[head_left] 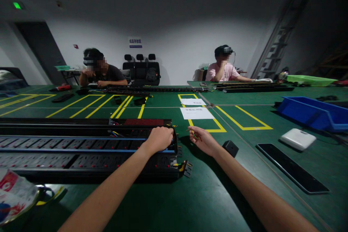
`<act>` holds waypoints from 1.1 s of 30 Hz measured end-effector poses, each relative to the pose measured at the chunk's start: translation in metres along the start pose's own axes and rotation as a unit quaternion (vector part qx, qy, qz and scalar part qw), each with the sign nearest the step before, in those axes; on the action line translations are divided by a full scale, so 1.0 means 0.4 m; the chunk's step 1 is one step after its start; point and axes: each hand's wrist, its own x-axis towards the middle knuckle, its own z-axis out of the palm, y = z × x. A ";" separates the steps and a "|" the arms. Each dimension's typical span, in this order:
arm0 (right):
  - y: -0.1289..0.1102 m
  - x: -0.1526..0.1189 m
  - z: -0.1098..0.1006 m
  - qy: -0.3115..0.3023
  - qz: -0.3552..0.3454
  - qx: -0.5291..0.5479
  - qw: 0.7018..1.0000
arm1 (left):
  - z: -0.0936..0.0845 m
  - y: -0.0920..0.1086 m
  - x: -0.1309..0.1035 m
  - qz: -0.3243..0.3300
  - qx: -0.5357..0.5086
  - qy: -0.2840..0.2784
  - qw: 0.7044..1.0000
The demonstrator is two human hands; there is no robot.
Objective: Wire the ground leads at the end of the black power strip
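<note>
Several long black power strips (89,161) with rows of sockets and small red switches lie side by side in front of me. My left hand (160,139) is closed over the right end of one strip, its fingertips partly hidden. Just right of that end, my right hand (202,140) pinches a short yellow-green wire (194,135) above the green table. A black end cap (188,169) hangs by wires from the nearest strip. Coloured wires (114,133) show inside a strip farther back.
A small black block (230,148), a phone (292,168), a white case (298,139) and a blue bin (312,114) are on the right. Paper sheets (197,113) lie ahead. A printed container (16,197) stands at lower left. Two people sit across the table.
</note>
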 end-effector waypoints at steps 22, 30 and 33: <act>0.001 0.001 0.001 0.004 0.001 -0.005 1.000 | -0.005 0.003 -0.001 -0.005 -0.001 -0.013 1.000; 0.003 0.004 -0.003 0.003 0.000 -0.010 1.000 | -0.004 0.004 -0.001 -0.005 0.001 -0.010 1.000; 0.003 0.004 -0.001 -0.001 0.000 -0.012 1.000 | -0.004 0.004 0.000 -0.006 -0.001 -0.009 1.000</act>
